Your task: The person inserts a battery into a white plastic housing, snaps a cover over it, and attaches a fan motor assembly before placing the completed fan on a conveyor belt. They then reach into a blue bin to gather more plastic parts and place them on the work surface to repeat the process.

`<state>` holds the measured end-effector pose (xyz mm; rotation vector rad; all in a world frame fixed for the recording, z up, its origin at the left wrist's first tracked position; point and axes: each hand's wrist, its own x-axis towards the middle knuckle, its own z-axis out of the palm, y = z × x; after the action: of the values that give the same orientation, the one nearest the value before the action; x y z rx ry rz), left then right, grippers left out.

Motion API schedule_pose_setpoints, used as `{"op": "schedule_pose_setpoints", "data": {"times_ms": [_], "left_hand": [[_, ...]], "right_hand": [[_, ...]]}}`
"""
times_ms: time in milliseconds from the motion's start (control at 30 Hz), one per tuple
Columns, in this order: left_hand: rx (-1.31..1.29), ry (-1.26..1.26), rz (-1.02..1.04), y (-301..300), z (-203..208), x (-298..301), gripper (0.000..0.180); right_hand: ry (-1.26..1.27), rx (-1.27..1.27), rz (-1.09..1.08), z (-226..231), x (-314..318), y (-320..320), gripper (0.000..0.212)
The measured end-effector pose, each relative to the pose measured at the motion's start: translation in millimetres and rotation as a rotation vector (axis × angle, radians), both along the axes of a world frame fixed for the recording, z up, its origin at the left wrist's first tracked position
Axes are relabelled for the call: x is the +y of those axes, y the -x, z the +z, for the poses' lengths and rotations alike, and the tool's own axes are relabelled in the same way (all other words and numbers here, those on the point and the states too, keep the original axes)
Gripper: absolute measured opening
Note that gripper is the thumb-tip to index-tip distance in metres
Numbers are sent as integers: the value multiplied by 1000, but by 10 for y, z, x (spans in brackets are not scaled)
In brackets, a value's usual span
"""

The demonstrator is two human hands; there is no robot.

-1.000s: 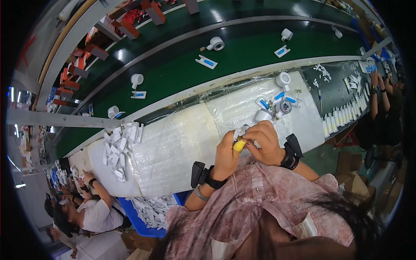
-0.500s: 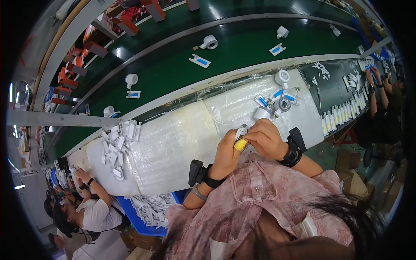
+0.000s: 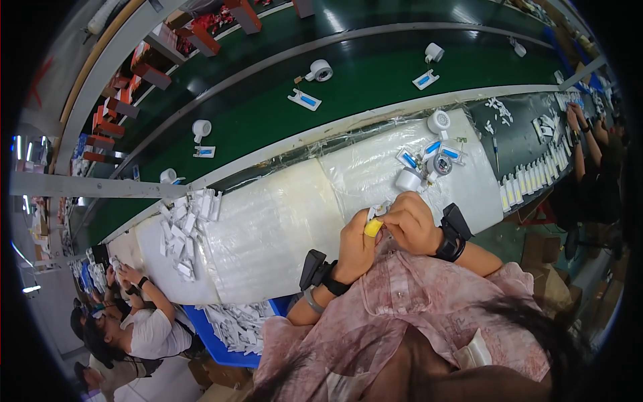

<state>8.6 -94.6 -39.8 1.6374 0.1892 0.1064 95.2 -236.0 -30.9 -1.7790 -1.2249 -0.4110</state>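
My left hand and my right hand meet close to my chest, just past the near edge of the padded bench. Between the left fingers is a small white plastic part, mostly covered by the hand. A yellow wrap shows at the left thumb. The right fingers are pinched against the left ones; whatever they grip is hidden. Just beyond the hands lies a cluster of round white fan-like heads, along with white holders carrying blue cells.
White plastic pieces are heaped on the bench at left, above a blue bin of similar pieces. Beyond the bench runs a green conveyor with spaced units. Co-workers sit at left and far right. A row of white strips and a screwdriver lie at right.
Both hands have shifted slightly downward in view and remain together. The yellow wrap has turned a little, and the units on the conveyor have moved slightly left.
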Motion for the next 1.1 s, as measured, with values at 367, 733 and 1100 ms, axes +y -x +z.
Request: {"op": "schedule_pose_setpoints", "data": {"times_ms": [367, 733, 1100], "left_hand": [[90, 224, -26, -202, -170, 391, 31], [77, -30, 556, -996, -978, 2193, 37], [385, -759, 651, -2674, -1462, 2113, 54]], "right_hand": [[70, 194, -29, -99, 191, -117, 23], [281, 415, 50, -588, 86, -129, 14], [411, 478, 68, -828, 162, -374, 10]]}}
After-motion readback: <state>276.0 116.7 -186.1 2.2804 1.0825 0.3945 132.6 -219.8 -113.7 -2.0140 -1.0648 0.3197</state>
